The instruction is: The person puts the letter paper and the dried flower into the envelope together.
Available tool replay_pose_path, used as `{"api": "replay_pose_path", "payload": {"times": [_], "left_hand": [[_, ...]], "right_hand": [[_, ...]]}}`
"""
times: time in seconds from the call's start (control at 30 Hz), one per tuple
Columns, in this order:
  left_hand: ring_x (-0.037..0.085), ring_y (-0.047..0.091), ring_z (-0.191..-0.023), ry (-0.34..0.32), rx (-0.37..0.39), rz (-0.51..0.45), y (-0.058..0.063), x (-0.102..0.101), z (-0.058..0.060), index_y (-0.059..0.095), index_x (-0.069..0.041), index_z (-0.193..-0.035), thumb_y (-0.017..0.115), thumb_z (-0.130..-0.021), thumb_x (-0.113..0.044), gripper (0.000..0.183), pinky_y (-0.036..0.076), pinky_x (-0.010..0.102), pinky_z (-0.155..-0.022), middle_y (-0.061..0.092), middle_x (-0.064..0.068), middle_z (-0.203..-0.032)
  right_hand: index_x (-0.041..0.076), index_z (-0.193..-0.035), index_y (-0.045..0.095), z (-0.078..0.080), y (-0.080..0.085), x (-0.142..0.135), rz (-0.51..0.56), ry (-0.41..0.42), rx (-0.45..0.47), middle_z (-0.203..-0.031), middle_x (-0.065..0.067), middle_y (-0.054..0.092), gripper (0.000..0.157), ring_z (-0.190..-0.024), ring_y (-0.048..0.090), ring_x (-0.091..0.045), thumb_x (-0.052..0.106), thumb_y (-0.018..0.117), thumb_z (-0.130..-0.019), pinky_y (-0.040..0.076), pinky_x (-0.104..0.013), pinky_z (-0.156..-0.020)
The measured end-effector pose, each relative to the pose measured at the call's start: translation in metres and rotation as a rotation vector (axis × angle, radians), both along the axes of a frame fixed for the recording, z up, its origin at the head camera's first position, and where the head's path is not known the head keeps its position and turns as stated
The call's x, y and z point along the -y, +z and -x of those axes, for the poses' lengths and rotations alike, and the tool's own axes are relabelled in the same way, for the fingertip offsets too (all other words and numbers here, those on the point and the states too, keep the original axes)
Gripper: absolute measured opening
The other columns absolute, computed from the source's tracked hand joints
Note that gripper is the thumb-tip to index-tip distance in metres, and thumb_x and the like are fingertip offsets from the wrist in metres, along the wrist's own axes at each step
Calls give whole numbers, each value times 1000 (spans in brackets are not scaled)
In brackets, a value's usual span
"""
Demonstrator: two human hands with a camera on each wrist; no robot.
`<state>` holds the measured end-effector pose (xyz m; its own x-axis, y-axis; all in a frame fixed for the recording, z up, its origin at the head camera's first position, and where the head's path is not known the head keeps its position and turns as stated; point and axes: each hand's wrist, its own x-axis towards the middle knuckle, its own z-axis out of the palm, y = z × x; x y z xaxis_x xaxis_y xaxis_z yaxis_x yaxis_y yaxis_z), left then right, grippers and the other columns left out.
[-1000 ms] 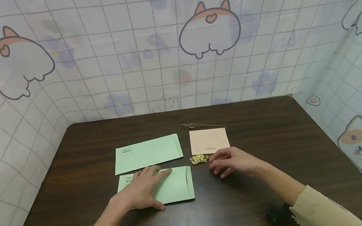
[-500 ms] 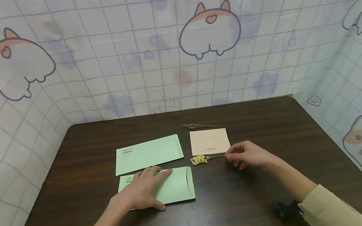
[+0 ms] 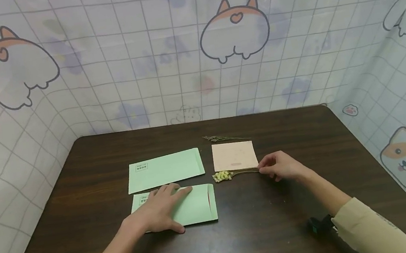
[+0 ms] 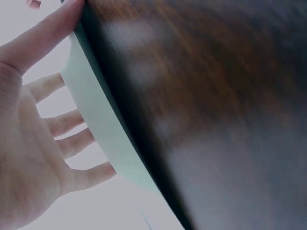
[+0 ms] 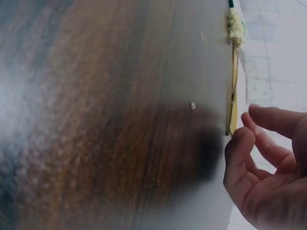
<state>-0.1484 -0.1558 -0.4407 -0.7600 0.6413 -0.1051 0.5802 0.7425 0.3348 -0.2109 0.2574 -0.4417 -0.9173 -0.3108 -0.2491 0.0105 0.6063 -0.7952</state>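
My left hand [image 3: 159,214] lies spread, palm down, over the nearer green envelope [image 3: 199,208], whose right part shows a thin red line near the flap. In the left wrist view its thumb [image 4: 50,31] reaches the envelope's near edge. The fingertips of my right hand [image 3: 281,166] are at the stem end of a yellow flower sprig [image 3: 223,176], which lies along the near edge of a pale pink card [image 3: 234,156]. The right wrist view shows a small gap between thumb and fingertips, close beside the stem [image 5: 234,86].
A second green envelope [image 3: 166,170] lies behind the first. Beyond the card is a thin dried sprig [image 3: 224,138]. All rest on a dark wooden table [image 3: 244,242], with a printed curtain [image 3: 158,63] around its back and sides.
My right hand has moved rightward from near the yellow blossoms to the stem's end, uncovering the stem. The left hand stays on the nearer envelope.
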Motion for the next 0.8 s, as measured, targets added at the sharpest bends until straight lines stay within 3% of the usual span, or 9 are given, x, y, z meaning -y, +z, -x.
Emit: {"api": "replay_pose_path", "payload": {"times": [0.2, 0.57, 0.8], "left_hand": [[34, 44, -133, -3, -7, -8, -1, 0, -1, 43, -15, -156, 92, -72, -43, 101, 36, 61, -102, 46, 13, -144], [35, 42, -135, 2, 7, -7, -2, 0, 0, 42, -15, -157, 92, -72, -43, 102, 35, 62, -103, 45, 14, -145], [35, 42, -134, 12, 11, 3, -1, -1, 1, 43, -16, -157, 92, -73, -44, 102, 35, 62, -103, 45, 13, -145]], "right_hand": [[1, -105, 73, 3, -6, 2, -56, -44, -34, -79, -7, 59, 12, -65, 54, -20, 10, 69, -99, 53, -34, -55], [1, -97, 74, 5, -10, 4, -129, -13, -81, -80, -5, 64, 4, -65, 59, -18, 4, 73, -94, 57, -33, -55], [0, -94, 73, 6, -11, 4, -153, 5, -111, -78, -3, 64, 8, -64, 60, -17, 7, 72, -96, 56, -33, -55]]}}
